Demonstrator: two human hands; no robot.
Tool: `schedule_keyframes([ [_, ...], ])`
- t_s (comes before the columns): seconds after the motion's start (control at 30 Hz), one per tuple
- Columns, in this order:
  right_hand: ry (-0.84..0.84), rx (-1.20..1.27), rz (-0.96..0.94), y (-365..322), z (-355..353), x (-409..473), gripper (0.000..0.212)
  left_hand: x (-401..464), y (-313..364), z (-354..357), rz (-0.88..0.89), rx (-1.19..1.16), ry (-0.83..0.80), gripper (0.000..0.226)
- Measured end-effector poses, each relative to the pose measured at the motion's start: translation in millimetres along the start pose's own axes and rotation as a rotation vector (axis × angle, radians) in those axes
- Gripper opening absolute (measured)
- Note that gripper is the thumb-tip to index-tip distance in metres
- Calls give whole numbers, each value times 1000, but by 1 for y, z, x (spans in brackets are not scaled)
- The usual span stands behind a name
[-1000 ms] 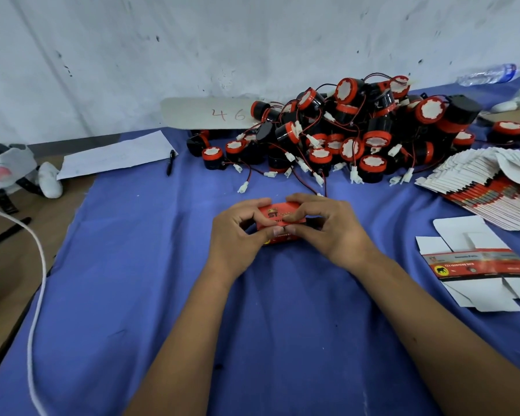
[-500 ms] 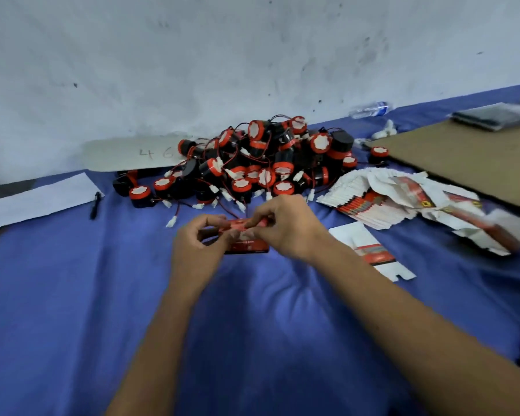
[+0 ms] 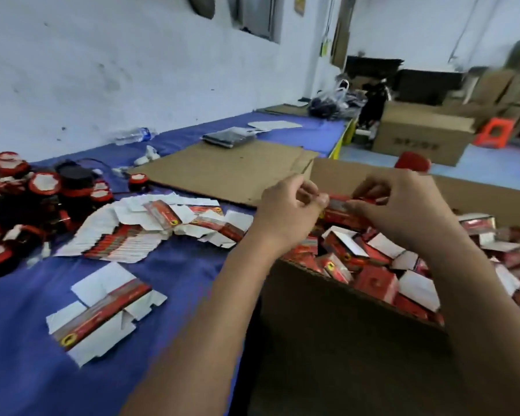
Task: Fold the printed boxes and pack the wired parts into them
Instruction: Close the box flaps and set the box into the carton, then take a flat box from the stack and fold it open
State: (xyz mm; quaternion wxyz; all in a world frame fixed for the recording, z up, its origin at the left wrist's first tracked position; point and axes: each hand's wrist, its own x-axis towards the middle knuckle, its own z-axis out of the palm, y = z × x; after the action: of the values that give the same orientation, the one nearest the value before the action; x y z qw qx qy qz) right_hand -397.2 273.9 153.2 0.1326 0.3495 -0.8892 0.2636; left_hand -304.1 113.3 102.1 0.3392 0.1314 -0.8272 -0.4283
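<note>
Head has swung right since half a second ago: the pile of wired parts (image 3: 39, 205) now sits at far left, and a big cardboard carton (image 3: 336, 298) full of packed boxes fills the right. Both hands have carried the small red box (image 3: 341, 210) off the blue bench (image 3: 174, 265) and hold it above the carton's open top. Left hand (image 3: 288, 211) pinches its left end, right hand (image 3: 403, 205) curls over the other end; each grip clamped on the box. I judge this unit finished, ready to drop in. Flat box blank (image 3: 102, 307) lies near, likely next
</note>
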Motion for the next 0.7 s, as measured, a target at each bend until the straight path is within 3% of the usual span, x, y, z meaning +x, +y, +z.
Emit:
schedule_keyframes([
  [0.13,-259,-184,237,42,5,7,28,8,-2,38,-44,335,-282,10],
  [0.23,-309,-147,240,44,9,8,29,8,-6,38,-69,438,-293,8],
  [0.33,-303,-136,177,28,13,9,28,4,-7,24,-30,272,-146,5],
  [0.5,-136,9,-13,-35,34,-3,25,-13,-13,-18,66,117,197,14],
  [0.6,-104,212,-198,-90,59,-11,17,-25,-33,-48,-5,132,375,6],
  [0.7,-200,357,-276,-150,101,-14,14,-49,-71,-94,-207,286,456,8],
])
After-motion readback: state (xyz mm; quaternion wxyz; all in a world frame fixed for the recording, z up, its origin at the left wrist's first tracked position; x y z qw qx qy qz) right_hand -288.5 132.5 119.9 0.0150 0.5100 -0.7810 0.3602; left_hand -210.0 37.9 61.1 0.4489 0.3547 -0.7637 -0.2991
